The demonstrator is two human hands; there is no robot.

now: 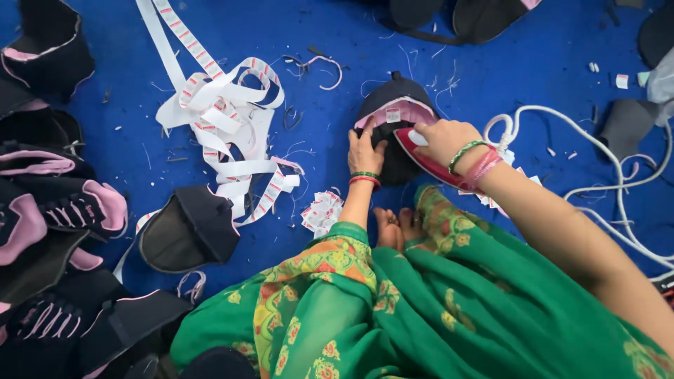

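A dark navy shoe upper (pixel 390 105) with pink lining and a small label lies on the blue floor in front of me. My left hand (pixel 365 152) presses down on its near left edge. My right hand (pixel 444 139) grips the handle of a red and white iron (pixel 427 160), which rests on the upper's right side. Green and red bangles circle both wrists. My bare feet (pixel 393 226) show just below the work, under green patterned cloth.
A tangled strip of white labels (pixel 221 116) lies to the left, with a small pile of cut labels (pixel 321 210) near my knee. Dark and pink shoe uppers (pixel 53 210) are stacked at the left edge. The iron's white cord (pixel 618 182) loops at right.
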